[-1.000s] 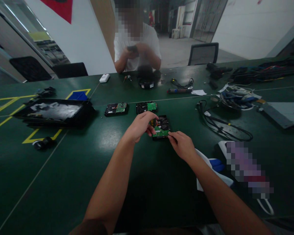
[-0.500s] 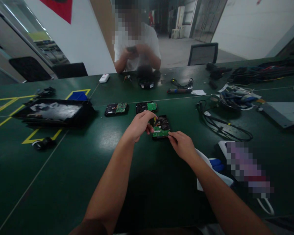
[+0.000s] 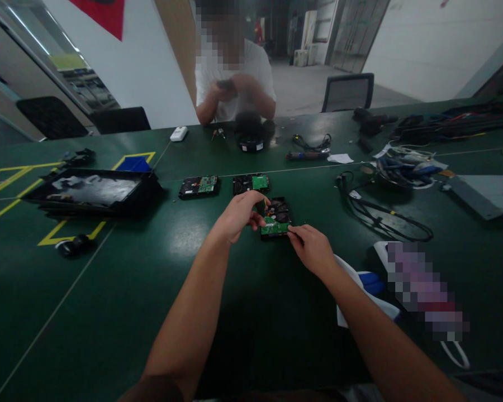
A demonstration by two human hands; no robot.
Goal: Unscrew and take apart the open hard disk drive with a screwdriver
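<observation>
Right hand (image 3: pixel 312 248): pinching black drive (image 3: pixel 280 210) at corner | left hand (image 3: pixel 243 215): half-curled, hold unclear | near end: green board (image 3: pixel 276 227)

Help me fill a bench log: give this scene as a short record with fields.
Drive: on the table, green board facing up
Left hand: fingers curled at the drive's left side; grip unclear
Right hand: fingertips at its near right corner
Other drives: two, lying beyond it
To the left: black tray
To the right: black cable
Across: person in white
</observation>
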